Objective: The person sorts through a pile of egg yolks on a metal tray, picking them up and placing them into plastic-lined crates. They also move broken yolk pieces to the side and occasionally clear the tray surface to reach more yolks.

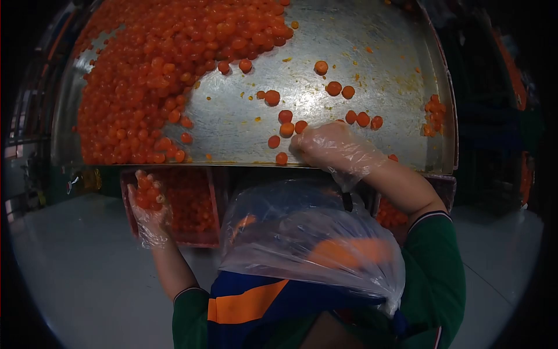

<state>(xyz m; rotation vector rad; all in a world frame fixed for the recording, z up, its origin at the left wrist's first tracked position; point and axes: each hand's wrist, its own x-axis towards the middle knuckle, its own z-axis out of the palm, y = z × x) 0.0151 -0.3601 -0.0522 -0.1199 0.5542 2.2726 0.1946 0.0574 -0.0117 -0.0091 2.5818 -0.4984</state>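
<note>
Left hand (150,200), gloved at lower left, cups a heap of orange balls (149,192) over a red tray (195,203), while the right hand (331,148) rests flat-fingered, holding nothing, among loose balls (285,125) at the steel table (372,52) edge, where a careless sweep could roll them off.

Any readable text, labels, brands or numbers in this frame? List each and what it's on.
None readable.
Metal table: bare, no markings.
Red tray of orange balls: no label visible.
Clear plastic bag: unprinted.
Gloves on left hand and right hand: plain.
Green sleeve and blue-orange apron: no lettering.
Small sticker-like patch below the table's left edge: too blurred to read.
</note>
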